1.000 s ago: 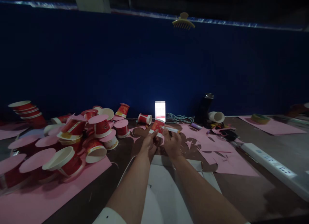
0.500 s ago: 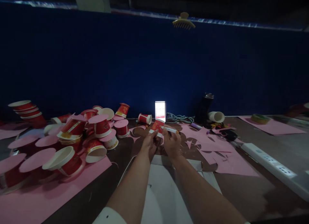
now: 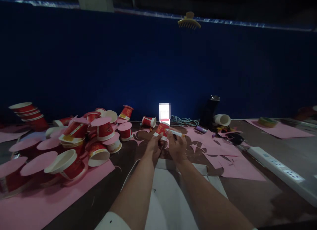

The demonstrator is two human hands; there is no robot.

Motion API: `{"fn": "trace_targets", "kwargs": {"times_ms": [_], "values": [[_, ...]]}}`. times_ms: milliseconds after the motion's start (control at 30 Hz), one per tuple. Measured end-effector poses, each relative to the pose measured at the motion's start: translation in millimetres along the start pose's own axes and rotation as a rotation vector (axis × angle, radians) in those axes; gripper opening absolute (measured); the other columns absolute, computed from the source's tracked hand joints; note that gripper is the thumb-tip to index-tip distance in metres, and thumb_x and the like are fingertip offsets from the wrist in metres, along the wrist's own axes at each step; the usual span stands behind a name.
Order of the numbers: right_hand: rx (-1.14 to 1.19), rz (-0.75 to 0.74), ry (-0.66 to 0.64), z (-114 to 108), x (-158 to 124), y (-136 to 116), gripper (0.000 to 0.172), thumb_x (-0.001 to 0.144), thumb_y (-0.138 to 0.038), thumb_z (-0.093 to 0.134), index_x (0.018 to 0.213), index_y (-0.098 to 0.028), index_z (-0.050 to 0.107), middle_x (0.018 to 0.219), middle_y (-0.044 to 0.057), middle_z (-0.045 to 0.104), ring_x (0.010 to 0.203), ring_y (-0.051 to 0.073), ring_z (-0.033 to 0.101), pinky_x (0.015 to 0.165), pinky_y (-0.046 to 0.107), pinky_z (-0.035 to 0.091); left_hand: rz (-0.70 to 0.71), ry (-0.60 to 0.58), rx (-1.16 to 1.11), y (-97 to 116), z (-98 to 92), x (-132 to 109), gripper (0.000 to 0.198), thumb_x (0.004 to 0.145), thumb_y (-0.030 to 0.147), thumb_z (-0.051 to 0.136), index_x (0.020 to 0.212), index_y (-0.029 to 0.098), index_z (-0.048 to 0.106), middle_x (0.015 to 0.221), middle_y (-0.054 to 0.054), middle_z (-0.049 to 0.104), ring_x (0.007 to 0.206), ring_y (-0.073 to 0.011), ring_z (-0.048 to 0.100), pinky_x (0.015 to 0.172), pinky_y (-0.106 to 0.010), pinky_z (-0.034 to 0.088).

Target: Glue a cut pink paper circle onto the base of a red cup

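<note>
My left hand (image 3: 154,146) is closed round a red paper cup (image 3: 161,129) that has a white band. The cup is held tilted in front of a bright phone screen (image 3: 164,111). Beside it, my right hand (image 3: 177,146) grips a white pen-like stick (image 3: 176,133) with an orange end, its fingertips close to the cup's right side. Whether the stick touches the cup I cannot make out. Below both forearms lies a white board or box (image 3: 170,197).
On the left, red paper cups with pink discs (image 3: 101,121) crowd a pink sheet (image 3: 81,187); a cup stack (image 3: 31,116) stands behind. Right are pink paper scraps (image 3: 232,157), a purple stick (image 3: 201,129), a dark bottle (image 3: 210,109), a cord (image 3: 185,120), a power strip (image 3: 274,162) and tape (image 3: 267,122).
</note>
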State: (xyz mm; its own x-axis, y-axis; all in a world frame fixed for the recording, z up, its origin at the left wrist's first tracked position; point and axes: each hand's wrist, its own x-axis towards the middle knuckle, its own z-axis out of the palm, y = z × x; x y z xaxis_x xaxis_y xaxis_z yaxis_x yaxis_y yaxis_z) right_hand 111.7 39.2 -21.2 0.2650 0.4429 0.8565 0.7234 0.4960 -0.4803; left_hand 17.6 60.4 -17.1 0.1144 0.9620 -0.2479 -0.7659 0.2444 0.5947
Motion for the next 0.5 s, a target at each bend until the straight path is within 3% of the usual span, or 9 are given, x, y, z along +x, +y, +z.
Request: {"fn": "trace_targets", "kwargs": {"times_ms": [500], "values": [[-0.009,0.036,-0.008,-0.8,0.6,1.0,0.023,0.088,-0.032,0.051,0.094,-0.018,0.069,0.093,0.008,0.071,0.090,0.020,0.064,0.086,0.037,0.048,0.017,-0.031,0.045,-0.5,-0.2,-0.7,0.022,0.061,0.007,0.073,0.072,0.014,0.055,0.053,0.006,0.051,0.037,-0.0001,0.040,0.036,-0.011,0.032]]}}
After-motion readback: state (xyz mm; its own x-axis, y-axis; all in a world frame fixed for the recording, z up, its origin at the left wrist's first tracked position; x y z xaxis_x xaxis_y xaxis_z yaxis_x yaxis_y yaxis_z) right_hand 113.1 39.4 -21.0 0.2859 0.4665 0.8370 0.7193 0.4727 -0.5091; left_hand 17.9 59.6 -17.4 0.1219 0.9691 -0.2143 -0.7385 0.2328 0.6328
